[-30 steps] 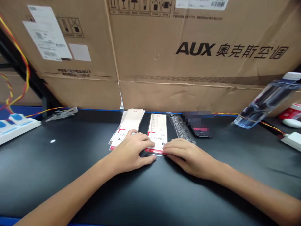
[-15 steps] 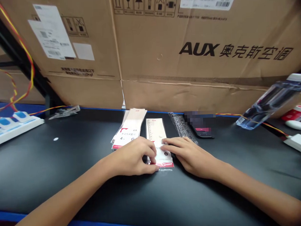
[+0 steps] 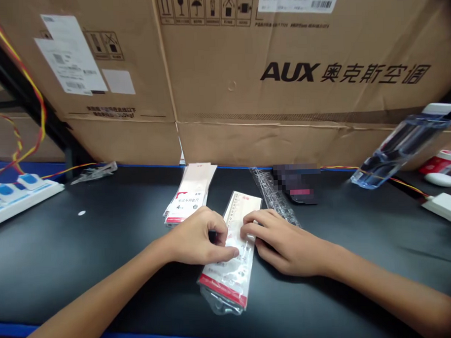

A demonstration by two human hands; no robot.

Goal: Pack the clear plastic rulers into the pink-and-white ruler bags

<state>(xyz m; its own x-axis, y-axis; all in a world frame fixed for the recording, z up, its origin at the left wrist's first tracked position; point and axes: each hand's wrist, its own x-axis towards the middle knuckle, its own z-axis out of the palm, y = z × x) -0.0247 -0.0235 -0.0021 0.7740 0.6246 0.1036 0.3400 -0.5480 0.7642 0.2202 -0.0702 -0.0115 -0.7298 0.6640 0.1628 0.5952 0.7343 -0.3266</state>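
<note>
1. Okay, so the packet (image 3: 229, 275) is in the middle of the black table (image 3: 152, 299), between both hands, slanted with its far end leaning right. Ruler marks show along its upper left, there's a red band at the near end and a clear flap past that. Can't tell if it's fully flat.
2. Left hand (image 3: 200, 239): fingers curled at the packet's left side, thumb stretched over the printed face, gap between thumb and forefinger. Can't tell if anything's actually pinched.
3. Right hand (image 3: 283, 243): bent fingertips on the packet's right edge, thumb tucked lower down. Can't tell if that one's gripping either.
4. Pile of similar packets (image 3: 187, 192) sits just beyond the left hand, slightly fanned.
5. Clear plastic strip (image 3: 276, 199) lies beyond the right hand, with a dark phone (image 3: 306, 196) right beside it.
6. Tilted water bottle (image 3: 400, 148) off to the right, big cardboard box (image 3: 300, 102) across the back.
</note>
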